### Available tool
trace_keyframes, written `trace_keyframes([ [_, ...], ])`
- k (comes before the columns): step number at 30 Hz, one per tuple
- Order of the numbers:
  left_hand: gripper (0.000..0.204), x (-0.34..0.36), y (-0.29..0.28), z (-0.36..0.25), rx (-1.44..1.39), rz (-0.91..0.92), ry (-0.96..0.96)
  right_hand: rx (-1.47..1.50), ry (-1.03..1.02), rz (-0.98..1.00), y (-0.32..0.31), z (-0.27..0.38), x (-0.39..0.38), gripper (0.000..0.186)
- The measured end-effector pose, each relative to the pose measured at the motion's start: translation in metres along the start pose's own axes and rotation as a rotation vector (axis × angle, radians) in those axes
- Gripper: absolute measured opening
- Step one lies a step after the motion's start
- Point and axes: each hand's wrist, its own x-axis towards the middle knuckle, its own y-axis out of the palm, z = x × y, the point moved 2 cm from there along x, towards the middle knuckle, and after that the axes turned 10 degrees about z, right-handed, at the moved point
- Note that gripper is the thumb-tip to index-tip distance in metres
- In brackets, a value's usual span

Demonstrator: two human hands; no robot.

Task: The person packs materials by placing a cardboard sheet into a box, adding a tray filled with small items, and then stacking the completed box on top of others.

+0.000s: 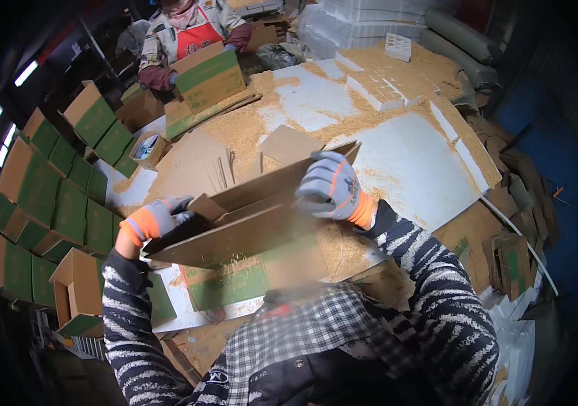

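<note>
Both my hands, in grey work gloves with orange cuffs, hold a brown cardboard box (234,237) raised above the table. It is tilted, its long opening faces up, and its inside is partly in shadow. My left hand (158,220) grips the left end, thumb side at the rim. My right hand (335,188) is closed over the right end of the upper edge. Beneath the box lies flat green-and-brown cardboard (228,287), partly hidden. Beyond it are a stack of brown cardboard sheets (190,166) and a loose cardboard piece (290,143).
Sawdust covers much of the white table (411,166). Green-and-brown boxes (72,210) stand in rows at left; an open box (75,294) sits nearer. A co-worker in a red apron (197,40) handles another box (211,81) across the table. White foam trays (377,95) lie at far right.
</note>
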Motion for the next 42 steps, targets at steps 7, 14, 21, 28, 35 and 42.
trace_keyframes([
  [7,0.023,0.019,0.043,0.068,0.163,-0.925,0.272,0.576,0.091,0.227,0.035,0.036,0.025,0.018],
  [14,0.03,0.042,0.091,-0.009,0.299,-0.073,0.347,0.289,0.473,0.423,-0.003,0.061,0.043,0.07],
  [21,0.043,0.032,0.076,0.024,-1.122,-0.054,0.238,0.566,0.163,0.89,0.042,0.044,0.048,0.065],
  [28,0.051,-0.043,0.156,0.137,-0.834,-0.932,-0.159,0.892,0.52,0.248,0.016,0.029,0.022,0.056],
  [35,0.052,-0.037,0.027,-0.013,-0.861,-0.428,0.025,1.165,0.564,-0.438,0.161,0.07,-0.038,0.056],
  [42,0.06,0.027,0.11,-0.039,-0.124,0.077,0.08,2.025,0.857,1.009,0.29,0.019,-0.16,0.033],
])
